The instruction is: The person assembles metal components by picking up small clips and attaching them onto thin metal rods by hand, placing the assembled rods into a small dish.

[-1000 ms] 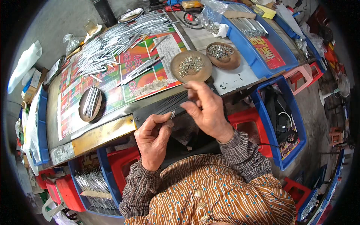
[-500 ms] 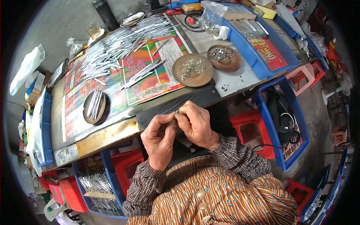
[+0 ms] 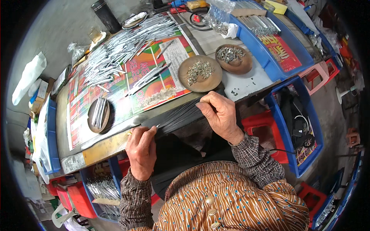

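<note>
At the table's front edge my left hand point(image 3: 142, 151) is closed, and the small pale tip of a slim silvery piece point(image 3: 157, 126) shows at its fingertips. The rest of that piece is hidden in the fingers. My right hand point(image 3: 221, 117) is pinched together in front of a round wooden bowl point(image 3: 208, 84) of small brass-coloured parts; whatever it pinches, if anything, is too small to name. Beside the left hand, several slim metal rods point(image 3: 100, 111) lie in an oval wooden dish point(image 3: 92, 125). A second wooden bowl point(image 3: 243, 68) holds small dark metal bits.
A large heap of slim silvery rods point(image 3: 127, 46) covers the table's far left, with a smaller bunch point(image 3: 148, 79) nearer. A blue tray point(image 3: 298, 69) stands at the right. Below the table edge are a red stool point(image 3: 266, 122) and a blue crate point(image 3: 312, 133).
My hands were together at the fingertips, around something tiny and grey. Now they are apart: the left has moved left and down, the right rightward toward the bowl of brass-coloured parts.
</note>
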A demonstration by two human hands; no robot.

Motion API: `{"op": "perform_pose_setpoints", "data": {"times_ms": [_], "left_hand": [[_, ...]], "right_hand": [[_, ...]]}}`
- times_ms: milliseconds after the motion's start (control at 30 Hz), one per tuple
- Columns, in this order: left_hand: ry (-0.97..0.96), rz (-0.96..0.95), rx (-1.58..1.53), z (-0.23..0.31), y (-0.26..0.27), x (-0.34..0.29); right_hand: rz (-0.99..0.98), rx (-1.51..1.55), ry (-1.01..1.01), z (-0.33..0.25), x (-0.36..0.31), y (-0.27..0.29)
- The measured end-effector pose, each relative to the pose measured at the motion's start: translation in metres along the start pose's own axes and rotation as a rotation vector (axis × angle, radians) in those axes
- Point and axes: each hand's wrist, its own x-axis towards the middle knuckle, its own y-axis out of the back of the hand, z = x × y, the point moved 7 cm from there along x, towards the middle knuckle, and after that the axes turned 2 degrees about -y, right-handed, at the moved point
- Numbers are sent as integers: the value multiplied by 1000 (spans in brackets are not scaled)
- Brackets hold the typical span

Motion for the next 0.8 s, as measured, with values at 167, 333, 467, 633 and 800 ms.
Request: {"op": "perform_pose_setpoints", "data": {"times_ms": [167,333,467,633,800], "left_hand": [[-64,-70,62,10,-26,16],[-155,-55,29,32,-61,50],[-127,-49,29,30,-67,51],[-3,90,-273,26,-45,42],[184,130,-549,20,-39,20]], "right_hand": [[-13,-49,50,-2,0,-4],[-5,-54,43,-3,1,-5],[-6,-66,60,-8,0,-3],[-24,-175,192,-22,-11,-5],[-93,-147,202,-31,-18,-19]]}}
